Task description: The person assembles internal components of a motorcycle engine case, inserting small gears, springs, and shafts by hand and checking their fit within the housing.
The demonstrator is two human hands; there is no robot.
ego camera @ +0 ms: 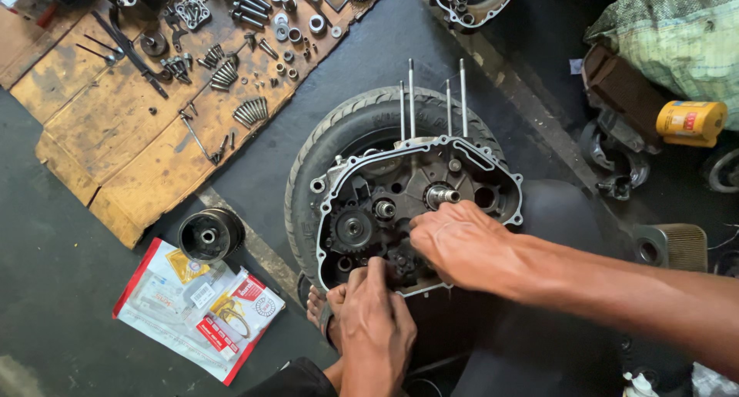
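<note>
An open engine crankcase point(477, 160) lies flat on a black tyre point(350, 118), with gears, shafts and several long studs standing up from it. My left hand point(375, 320) reaches in from below, its fingers pressed into the lower part of the case near a small gear point(352, 228). My right hand point(460, 243) comes in from the right and rests over the lower middle of the case, fingertips down among the parts. What the fingers grip is hidden. A bare foot point(317, 308) shows beside the tyre.
A sheet of cardboard point(115, 135) at upper left carries several bolts, springs and washers. A black round drum part point(209, 234) and plastic parts packets point(196, 308) lie at lower left. A yellow container point(690, 122) and another engine cover point(469, 1) sit at right and top.
</note>
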